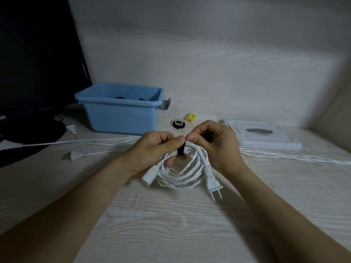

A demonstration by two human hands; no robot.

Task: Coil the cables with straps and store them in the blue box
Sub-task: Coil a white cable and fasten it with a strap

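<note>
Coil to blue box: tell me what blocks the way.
Nothing visible blocks it. The coil lies on the table in front of the blue box, which stands open-topped behind and left. Both hands, left hand and right hand, pinch the black strap around it. Loose white cables lie flat between them.

place: home or office desk | cues: dark monitor (38, 54), pale woodgrain desk (171, 224), woodgrain wall (209, 54)

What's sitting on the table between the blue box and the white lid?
In the head view, a black strap roll and a small yellow strap lie between the blue box and the white lid.
</note>
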